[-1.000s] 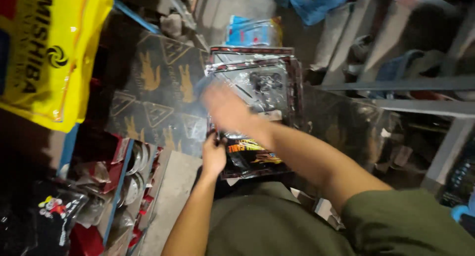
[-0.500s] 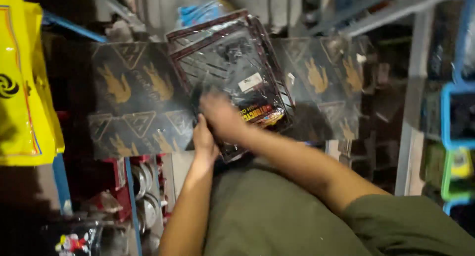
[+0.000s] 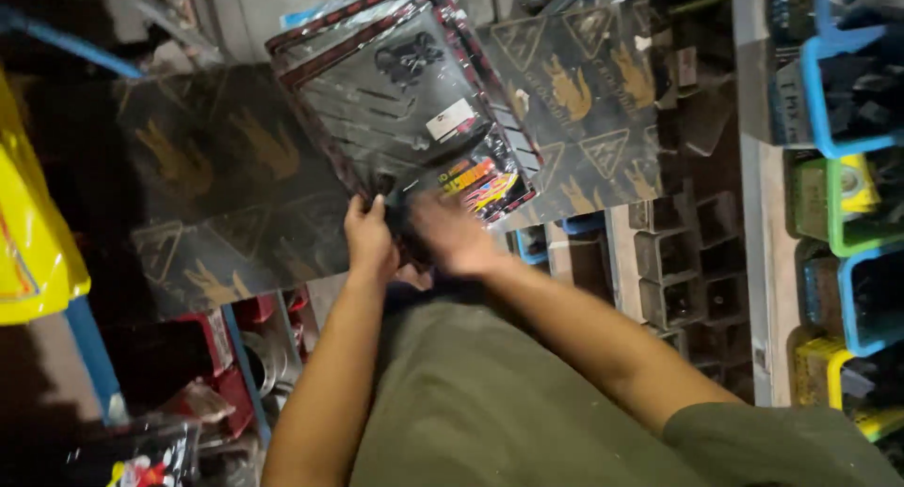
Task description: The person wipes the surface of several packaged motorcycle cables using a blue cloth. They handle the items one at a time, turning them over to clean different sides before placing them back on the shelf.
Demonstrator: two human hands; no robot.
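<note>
Parts shop: stocked storage bins (image 3: 852, 101)

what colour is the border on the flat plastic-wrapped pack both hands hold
Red and black checked border on the dark plastic-wrapped pack, clearest in the head view.

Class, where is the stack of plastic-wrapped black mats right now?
In the head view, upper centre: the wrapped black mats are gripped at their lower edge by the left hand and right hand.
</note>
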